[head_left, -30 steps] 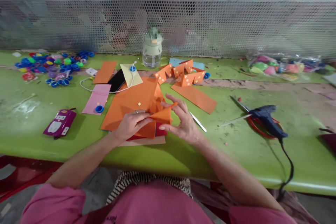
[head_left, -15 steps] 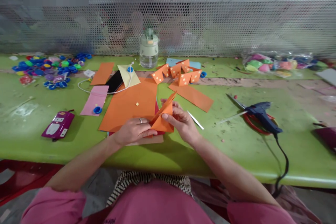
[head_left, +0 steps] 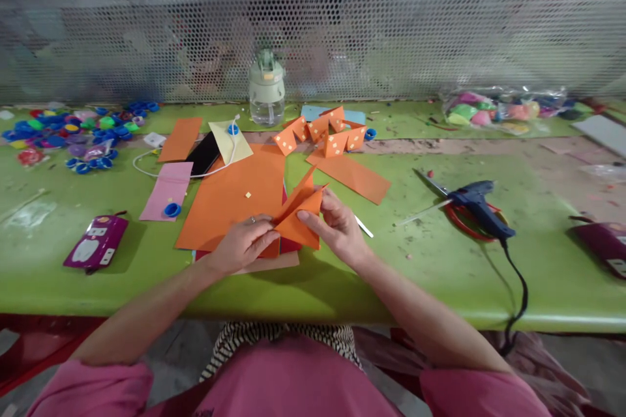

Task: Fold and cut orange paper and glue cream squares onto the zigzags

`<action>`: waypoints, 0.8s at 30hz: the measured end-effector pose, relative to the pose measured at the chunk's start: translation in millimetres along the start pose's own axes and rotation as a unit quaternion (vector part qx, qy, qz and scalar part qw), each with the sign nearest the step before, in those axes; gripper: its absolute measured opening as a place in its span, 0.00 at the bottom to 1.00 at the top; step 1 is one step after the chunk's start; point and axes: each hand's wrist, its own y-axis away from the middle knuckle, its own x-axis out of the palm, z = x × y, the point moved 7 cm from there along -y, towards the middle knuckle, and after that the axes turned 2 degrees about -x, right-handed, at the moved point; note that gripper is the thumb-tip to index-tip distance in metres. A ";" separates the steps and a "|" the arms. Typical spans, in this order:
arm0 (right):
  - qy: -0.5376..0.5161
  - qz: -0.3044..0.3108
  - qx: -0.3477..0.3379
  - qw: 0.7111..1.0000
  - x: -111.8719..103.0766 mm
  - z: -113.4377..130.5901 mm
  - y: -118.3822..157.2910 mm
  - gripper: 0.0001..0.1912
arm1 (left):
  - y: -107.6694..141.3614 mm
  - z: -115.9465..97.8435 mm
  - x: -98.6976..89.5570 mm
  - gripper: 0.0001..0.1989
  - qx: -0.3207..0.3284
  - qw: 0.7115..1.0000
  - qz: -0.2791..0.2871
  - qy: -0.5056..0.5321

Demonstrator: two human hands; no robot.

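Note:
Both hands hold a folded orange paper piece (head_left: 304, 225) above the table's near middle. My left hand (head_left: 244, 242), with a ring on one finger, pinches its left corner. On the right side, my right hand (head_left: 337, 229) grips it between thumb and fingers. The piece's upper flaps stand apart in a V. Under and left of it lies a large orange sheet (head_left: 229, 195) with a small pale square (head_left: 248, 195) on it. Folded orange pieces with pale squares (head_left: 345, 141) stand behind, near a flat orange strip (head_left: 355, 176). White tweezers (head_left: 364, 227) lie right of my right hand.
A glue gun (head_left: 479, 205) rests over red-handled scissors at right, its cord hanging off the edge. A bottle (head_left: 267, 91) stands at back. Left are a purple device (head_left: 98, 242), pink paper (head_left: 169, 189), a phone (head_left: 204, 155), a white cable and colourful caps (head_left: 73, 133).
The folded piece's flaps have spread wider apart, and its left corner now shows at my left fingertips. The view has shifted slightly, moving the table items left in the picture.

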 end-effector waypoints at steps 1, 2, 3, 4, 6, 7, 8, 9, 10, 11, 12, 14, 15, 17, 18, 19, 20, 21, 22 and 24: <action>0.004 0.002 -0.004 1.000 0.6 0.4 0.1 0.11 | -0.2 -2.2 1.2 0.20 0.015 1.000 0.007 -0.005; 0.004 0.005 -0.001 1.000 1.5 -0.5 0.4 0.11 | -0.1 -4.5 2.2 0.20 0.030 0.999 0.013 -0.009; -0.001 0.009 0.009 1.000 2.6 -2.4 0.9 0.11 | 0.1 -6.6 2.9 0.20 0.044 0.999 0.017 -0.013; -0.009 0.012 0.024 1.000 3.7 -5.0 1.7 0.11 | 0.5 -8.1 3.4 0.21 0.054 0.998 0.021 -0.015; -0.033 0.011 0.056 0.998 5.0 -10.2 3.4 0.13 | 1.6 -9.1 4.2 0.21 0.055 0.998 0.031 -0.011; -0.046 0.008 0.070 0.996 5.2 -12.2 4.0 0.14 | 2.2 -9.0 4.4 0.21 0.050 0.998 0.037 -0.004; -0.061 0.004 0.081 0.995 5.2 -13.7 4.5 0.15 | 3.0 -8.6 4.5 0.20 0.040 0.998 0.043 0.009; -0.076 -0.002 0.091 0.993 5.0 -15.0 4.7 0.16 | 3.9 -8.2 3.9 0.19 0.030 0.998 0.044 0.030; -0.089 -0.006 0.099 0.991 4.7 -15.9 4.6 0.17 | 4.7 -7.2 2.0 0.18 0.015 0.998 0.036 0.057; -0.101 -0.008 0.105 0.989 4.8 -16.5 4.4 0.18 | 5.6 -5.6 -1.1 0.18 -0.001 0.996 0.017 0.088; -0.110 -0.008 0.107 0.988 4.8 -16.7 4.0 0.18 | 6.6 -3.3 -4.8 0.19 -0.020 0.993 -0.007 0.120; -0.118 -0.003 0.099 0.988 4.9 -15.5 2.7 0.18 | 8.8 2.6 -11.5 0.22 -0.059 0.981 -0.057 0.174; -0.116 0.001 0.091 0.989 4.8 -14.2 2.1 0.17 | 9.8 5.4 -14.0 0.23 -0.075 0.975 -0.077 0.193; -0.103 0.011 0.072 0.992 4.1 -10.1 0.8 0.15 | 10.4 9.6 -18.2 0.22 -0.095 0.960 -0.106 0.239; -0.092 0.022 0.062 0.994 4.6 -7.0 0.2 0.14 | 9.9 11.3 -19.8 0.21 -0.103 0.950 -0.116 0.272; -0.079 0.041 0.051 0.995 6.1 -3.3 -0.4 0.12 | 8.9 12.7 -21.0 0.21 -0.111 0.937 -0.123 0.306; -0.062 0.066 0.041 0.995 8.6 0.6 -0.6 0.11 | 7.2 13.5 -21.0 0.20 -0.120 0.927 -0.119 0.335; -0.042 0.095 0.031 0.994 11.8 4.2 -0.6 0.09 | 4.8 13.5 -19.5 0.19 -0.132 0.921 -0.104 0.351; -0.018 0.122 0.024 0.992 15.1 7.2 -0.2 0.08 | 2.2 13.2 -17.4 0.19 -0.146 0.921 -0.084 0.352; 0.029 0.152 0.021 0.988 19.0 9.5 0.4 0.07 | -2.3 12.1 -13.0 0.19 -0.173 0.930 -0.043 0.322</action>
